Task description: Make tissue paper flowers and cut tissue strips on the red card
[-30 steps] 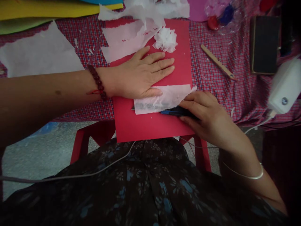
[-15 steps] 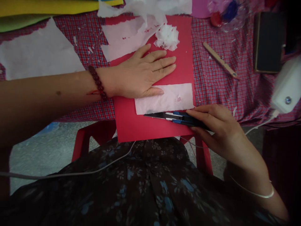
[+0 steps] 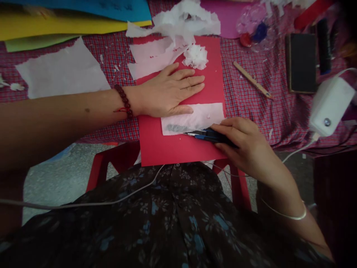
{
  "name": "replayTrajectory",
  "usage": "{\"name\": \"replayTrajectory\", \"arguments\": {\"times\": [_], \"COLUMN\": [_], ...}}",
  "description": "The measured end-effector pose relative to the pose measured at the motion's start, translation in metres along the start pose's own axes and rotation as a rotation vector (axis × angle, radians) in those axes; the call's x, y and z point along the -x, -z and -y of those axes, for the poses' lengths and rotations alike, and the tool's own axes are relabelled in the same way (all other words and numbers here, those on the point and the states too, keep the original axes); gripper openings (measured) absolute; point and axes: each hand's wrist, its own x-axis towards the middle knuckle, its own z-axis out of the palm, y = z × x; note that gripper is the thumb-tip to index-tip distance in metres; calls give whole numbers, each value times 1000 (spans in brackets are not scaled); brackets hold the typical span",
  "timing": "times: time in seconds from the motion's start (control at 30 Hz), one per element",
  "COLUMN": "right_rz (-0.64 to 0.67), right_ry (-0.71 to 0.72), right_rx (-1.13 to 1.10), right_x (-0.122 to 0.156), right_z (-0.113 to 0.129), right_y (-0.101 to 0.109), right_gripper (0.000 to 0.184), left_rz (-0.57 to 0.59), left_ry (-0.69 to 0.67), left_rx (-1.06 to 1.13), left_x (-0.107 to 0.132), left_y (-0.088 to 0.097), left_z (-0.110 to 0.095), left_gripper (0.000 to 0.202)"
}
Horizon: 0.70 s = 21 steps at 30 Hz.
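My left hand (image 3: pixel 170 91) lies flat with fingers spread on a red card sheet (image 3: pixel 173 149), its thumb on the top edge of a white tissue strip (image 3: pixel 195 119). My right hand (image 3: pixel 242 143) is closed on a blue and black utility knife (image 3: pixel 208 136). The knife's blade reaches left under the lower edge of the tissue strip, showing as a grey shadow. A small white tissue flower (image 3: pixel 195 56) sits on the red card just beyond my left fingers.
Torn white tissue (image 3: pixel 178 18) and a pale sheet (image 3: pixel 63 70) lie on the red checked tablecloth (image 3: pixel 251 100). Yellow and blue sheets (image 3: pixel 69 18) are stacked at the back left. A pencil (image 3: pixel 252 80), a black case (image 3: pixel 301 63) and a white device (image 3: pixel 330 106) lie to the right.
The knife, which lay in the open below the strip half a second ago, has slid left with its blade under the tissue strip. My left hand has stayed flat on the card.
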Motion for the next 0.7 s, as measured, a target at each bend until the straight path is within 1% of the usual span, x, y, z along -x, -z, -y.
{"name": "replayTrajectory", "arguments": {"times": [0.13,0.27,0.43,0.5,0.57,0.63,0.7], "right_rz": [19,29,62,80,97,112,91], "right_ry": [28,32,62,70,61,25,-48], "right_rx": [-5,9,-3,-24,-31,-35,-42], "right_x": [-15,-25,-29,-23,-11,7,26], "right_z": [8,15,22,25,27,28,25], "right_y": [-5,-8,-10,-9,-4,4,14], "right_gripper": [39,36,43,47,48,49,52], "left_rz": [-7,-26,-76,-67,-51,-49,-60], "left_ry": [20,-2,-23,-18,-11,-5,-2], "left_rx": [-6,-9,-1,9,29,61,105], "left_x": [1,2,1,1,1,0,0], "left_y": [3,2,-1,-2,-3,-4,-5], "left_z": [-3,-3,-2,-2,-2,-2,-1], "left_gripper": [74,74,75,75,75,75,72]}}
